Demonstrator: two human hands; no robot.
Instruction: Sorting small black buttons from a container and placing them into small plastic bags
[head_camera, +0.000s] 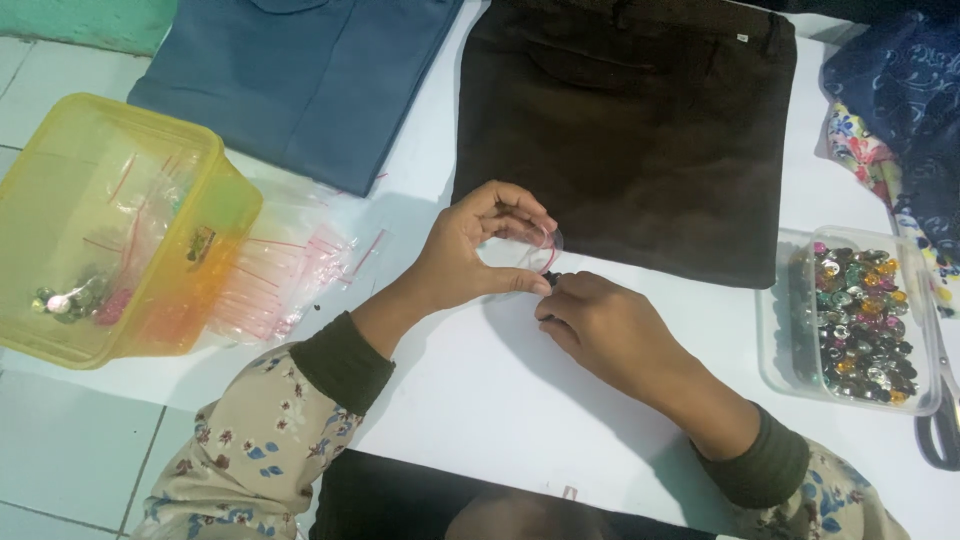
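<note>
Plastic bag (528, 243), small, clear and flimsy, sits mid-tabletop pinched at its mouth by the left hand (470, 255); the right hand (600, 325) has its grip closed on a tiny dark piece, probably slippery.

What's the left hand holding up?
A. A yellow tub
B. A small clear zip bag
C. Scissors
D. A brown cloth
B: the left hand pinches a small clear zip bag, with the right hand at its mouth.

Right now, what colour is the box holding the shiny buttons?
Clear, see-through plastic box; the buttons are many-coloured. The head view shows it.
</note>
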